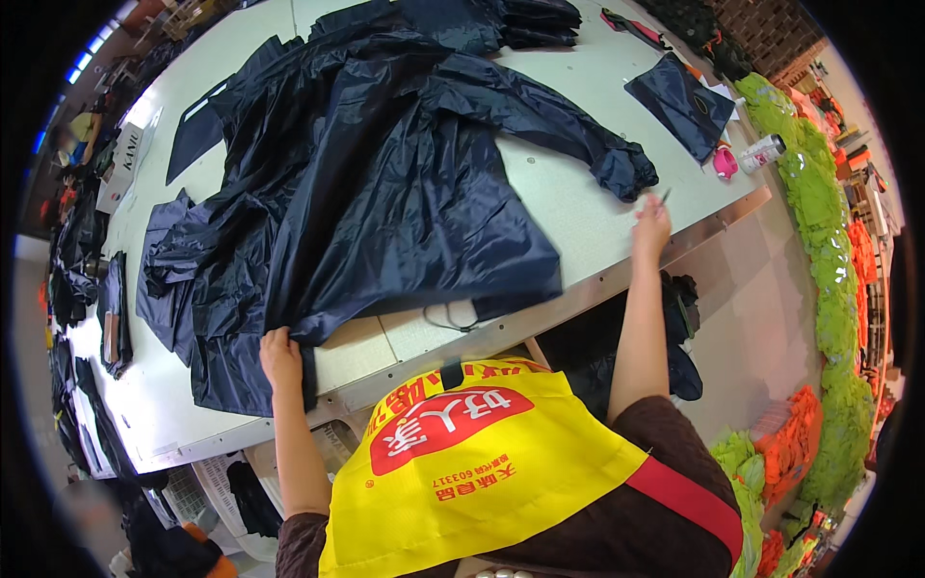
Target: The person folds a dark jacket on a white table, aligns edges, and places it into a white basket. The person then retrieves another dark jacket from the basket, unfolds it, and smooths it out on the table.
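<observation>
Holding: your left hand (pixel 280 354) is clenched on the lower hem of the dark navy raincoat (pixel 385 193), at the near edge of the surface (pixel 578 217); this grip looks meant to keep the slippery cloth from sliding off.
Right hand: your right hand (pixel 652 226) rests on the surface near the far-right edge, just beside the cuff of the sleeve (pixel 626 171). It grasps a thin small tool (pixel 665 196) that points up from the fingers; what kind of tool, I cannot tell.
Raincoat: it lies spread flat and open over the middle of the surface, one sleeve stretched to the right, probably so that every part can be reached.
Loose cord: a thin dark cord (pixel 453 320) hangs from under the hem onto the surface.
Right corner: a flat navy pouch (pixel 682 104), a pink round thing (pixel 725 162) and a white spray can (pixel 761 152) lying on its side sit well apart from the raincoat, close to your right side for easy taking.
Far end: folded navy pieces (pixel 520 21) are stacked away from the working place.
Body: your yellow apron (pixel 482 462) is close against the surface edge.
</observation>
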`<action>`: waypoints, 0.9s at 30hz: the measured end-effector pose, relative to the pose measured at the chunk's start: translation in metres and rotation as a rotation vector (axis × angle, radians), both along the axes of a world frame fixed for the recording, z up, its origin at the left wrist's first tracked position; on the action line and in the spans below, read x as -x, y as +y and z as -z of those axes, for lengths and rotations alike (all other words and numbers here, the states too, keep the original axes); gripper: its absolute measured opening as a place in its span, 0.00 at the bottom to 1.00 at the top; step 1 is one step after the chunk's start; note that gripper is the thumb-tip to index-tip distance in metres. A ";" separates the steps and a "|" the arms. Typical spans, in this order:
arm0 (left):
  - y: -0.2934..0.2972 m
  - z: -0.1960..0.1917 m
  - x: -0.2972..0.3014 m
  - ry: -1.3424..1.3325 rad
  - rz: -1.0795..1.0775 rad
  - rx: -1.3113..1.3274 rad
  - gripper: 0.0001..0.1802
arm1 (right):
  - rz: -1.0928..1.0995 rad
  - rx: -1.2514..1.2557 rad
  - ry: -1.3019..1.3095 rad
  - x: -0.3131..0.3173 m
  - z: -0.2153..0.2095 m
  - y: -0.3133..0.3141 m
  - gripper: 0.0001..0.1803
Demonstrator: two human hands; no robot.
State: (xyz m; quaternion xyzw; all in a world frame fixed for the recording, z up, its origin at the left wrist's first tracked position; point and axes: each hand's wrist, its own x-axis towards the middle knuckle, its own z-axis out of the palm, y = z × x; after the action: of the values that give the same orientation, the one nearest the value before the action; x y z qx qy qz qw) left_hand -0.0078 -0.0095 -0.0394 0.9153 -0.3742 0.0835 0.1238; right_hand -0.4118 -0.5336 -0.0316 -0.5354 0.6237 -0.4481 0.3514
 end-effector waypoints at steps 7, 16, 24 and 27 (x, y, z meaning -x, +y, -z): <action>-0.012 -0.045 -0.023 0.126 -0.290 -0.497 0.18 | -0.130 -0.086 -0.091 0.008 0.024 -0.084 0.17; -0.144 -0.155 0.088 0.774 0.489 0.535 0.31 | -1.124 0.014 -0.374 -0.143 -0.142 0.194 0.04; -0.133 -0.077 0.082 1.329 0.425 0.913 0.12 | -1.510 -0.108 -0.432 -0.183 -0.118 0.256 0.11; -0.117 -0.068 0.083 1.833 0.252 1.361 0.12 | -1.365 -0.079 -0.301 -0.172 -0.117 0.233 0.16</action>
State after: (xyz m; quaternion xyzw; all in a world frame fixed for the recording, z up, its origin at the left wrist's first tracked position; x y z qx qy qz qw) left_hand -0.0906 -0.1262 0.0284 0.3316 -0.1097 -0.4422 0.8261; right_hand -0.2396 -0.3003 0.0855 -0.7264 0.1081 -0.1737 0.6561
